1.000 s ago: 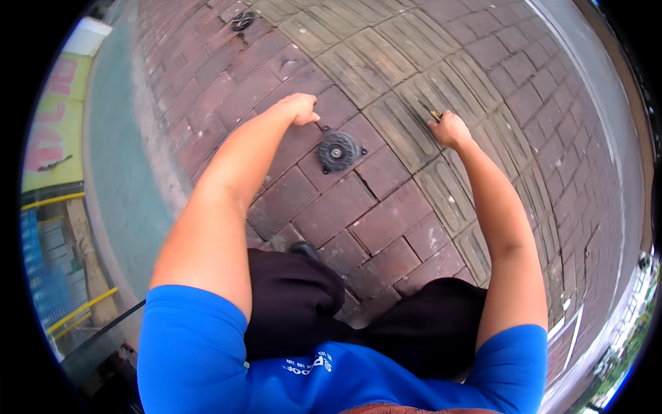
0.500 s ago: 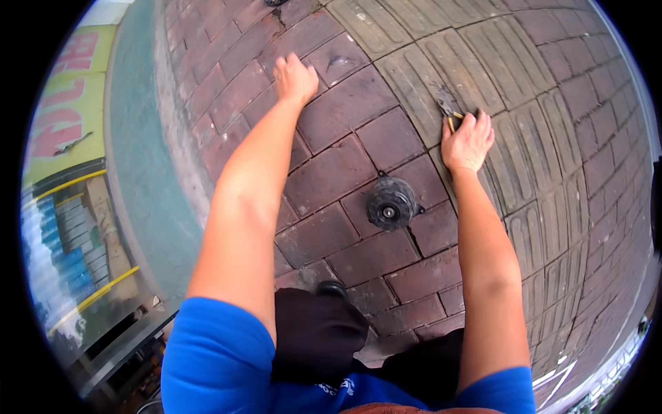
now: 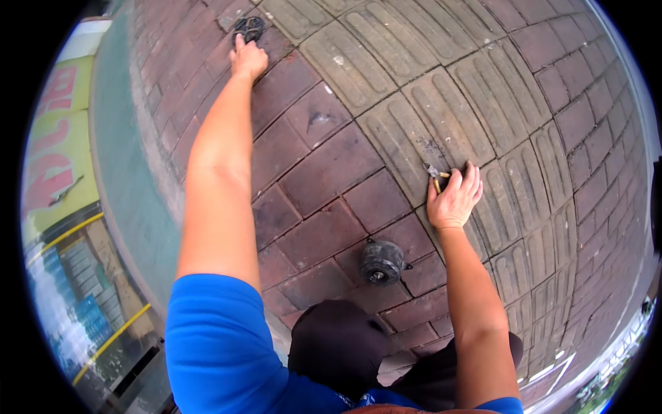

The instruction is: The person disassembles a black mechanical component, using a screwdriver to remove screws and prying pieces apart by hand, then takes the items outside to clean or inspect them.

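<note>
My left hand (image 3: 249, 59) is stretched far forward, its index finger against the near edge of a round black openwork part (image 3: 249, 28) lying on the bricks. Its other fingers are partly curled, and no grip around the part shows. My right hand (image 3: 456, 196) rests on the ribbed paving with its fingers out. Just beside those fingers lie pliers (image 3: 434, 172) with yellow handles, their jaws pointing away from me. Between my arms, a dark cylindrical motor-like unit (image 3: 383, 263) with small side lugs stands on the bricks.
Reddish paving bricks (image 3: 321, 231) meet a band of yellowish ribbed tiles (image 3: 414, 110) on the right. A green strip (image 3: 124, 124) runs along the left, beside a yellow-green panel (image 3: 62, 131) and a glazed front with yellow bars. My bent knee (image 3: 338, 338) is close to the motor-like unit.
My left hand has reached farther forward to the round black part. The view has tipped forward, showing more of the far paving. My right hand stays beside the pliers.
</note>
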